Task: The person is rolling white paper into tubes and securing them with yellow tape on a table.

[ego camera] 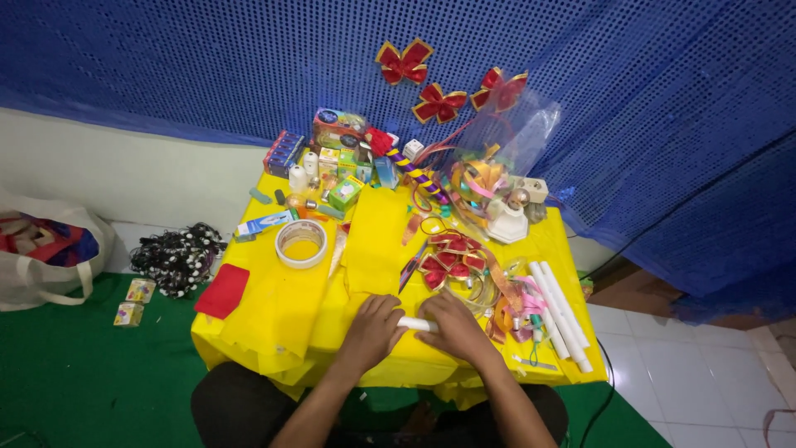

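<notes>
A white bag [41, 253] is seen on the green floor at far left, with two small boxes [134, 302] and a heap of dark beaded items [177, 257] lying nearer the worktop [572, 249], which is covered in yellow. A red felt piece [222, 290] is laid at its left edge. A roll of tape [301, 243] is set further in, above a sheet of yellow paper [373, 241]. The left hand [371, 329] is closed over one end of a white tube [417, 324] at the near edge; the grip is curled, fingers wrapped down. The right hand [454, 326] is likewise clamped on the other end, so only the tube's middle is exposed between the hands. Red ribbon loops [452, 257] are spread just beyond the right hand. Spare white tubes [562, 314] are laid at far right. Three red bows [439, 83] are pinned to the blue curtain [166, 58].
</notes>
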